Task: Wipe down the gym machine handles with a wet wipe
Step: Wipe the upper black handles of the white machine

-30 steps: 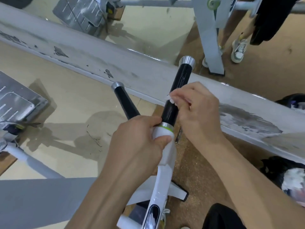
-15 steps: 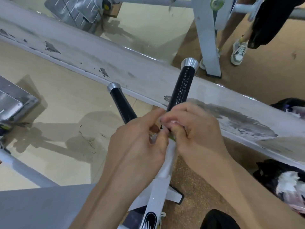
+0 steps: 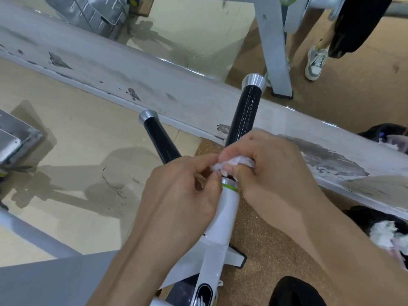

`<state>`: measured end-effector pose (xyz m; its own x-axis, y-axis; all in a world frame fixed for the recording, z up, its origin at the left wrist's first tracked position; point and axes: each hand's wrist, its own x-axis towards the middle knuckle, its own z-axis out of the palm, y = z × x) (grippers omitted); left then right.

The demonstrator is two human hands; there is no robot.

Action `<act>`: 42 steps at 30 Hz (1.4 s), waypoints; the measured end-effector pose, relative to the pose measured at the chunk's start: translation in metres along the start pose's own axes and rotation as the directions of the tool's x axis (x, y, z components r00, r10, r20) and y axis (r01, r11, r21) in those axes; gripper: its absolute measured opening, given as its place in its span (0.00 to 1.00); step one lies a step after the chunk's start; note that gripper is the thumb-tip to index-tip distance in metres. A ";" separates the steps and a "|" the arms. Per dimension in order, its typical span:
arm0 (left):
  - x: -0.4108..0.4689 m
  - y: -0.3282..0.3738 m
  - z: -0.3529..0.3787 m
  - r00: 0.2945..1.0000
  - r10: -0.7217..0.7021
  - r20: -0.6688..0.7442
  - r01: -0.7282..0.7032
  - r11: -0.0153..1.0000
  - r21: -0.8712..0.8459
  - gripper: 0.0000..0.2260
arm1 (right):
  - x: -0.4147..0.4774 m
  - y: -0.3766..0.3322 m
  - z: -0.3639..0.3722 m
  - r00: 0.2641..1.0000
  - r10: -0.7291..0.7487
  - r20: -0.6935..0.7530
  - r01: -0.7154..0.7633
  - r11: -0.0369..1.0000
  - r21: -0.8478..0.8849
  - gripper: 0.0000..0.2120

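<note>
Handles: shorter black handle [image 3: 160,139] bare at left. Our left hand [image 3: 181,195] pinches the wet wipe [image 3: 234,161] by its edge; our right hand [image 3: 276,180] bunches it at the taller handle [image 3: 247,111], near its base. We judge a regrip; next, wrap and slide upward.

Behind: ledge [image 3: 154,89]. In front, left handle [image 3: 161,140] beside right handle [image 3: 245,115]. At right handle's base, wipe [image 3: 234,162] between left hand [image 3: 183,195] and right hand [image 3: 271,180].

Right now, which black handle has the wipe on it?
The right handle: the wet wipe is bunched at its base. The left handle shows none.
</note>
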<state>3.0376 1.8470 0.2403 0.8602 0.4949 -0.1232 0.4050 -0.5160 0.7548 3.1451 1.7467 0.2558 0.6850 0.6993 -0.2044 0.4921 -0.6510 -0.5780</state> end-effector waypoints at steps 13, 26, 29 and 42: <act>0.008 0.006 0.002 0.999 -0.023 -0.029 0.023 1.000 0.002 0.13 | 0.009 0.016 0.022 0.927 -0.118 -0.357 0.110 0.993 -0.043 0.08; 0.021 0.011 -0.001 0.994 -0.067 0.086 0.058 0.993 0.102 0.13 | 0.024 0.024 0.018 0.902 -0.003 -0.431 0.067 0.989 0.134 0.06; 0.019 0.016 -0.001 0.994 -0.063 0.091 0.051 0.990 0.134 0.12 | 0.021 0.025 0.016 0.913 0.063 -0.404 0.021 0.980 0.199 0.07; 0.036 0.017 0.012 0.999 0.015 0.035 -0.018 0.998 0.067 0.10 | 0.011 0.031 0.012 0.922 0.112 -0.369 0.001 0.957 0.291 0.04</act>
<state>3.0797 1.8477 0.2408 0.8767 0.4619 -0.1343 0.4095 -0.5703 0.7121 3.1612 1.7375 0.2263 0.8853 0.4633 0.0388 0.3150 -0.5364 -0.7829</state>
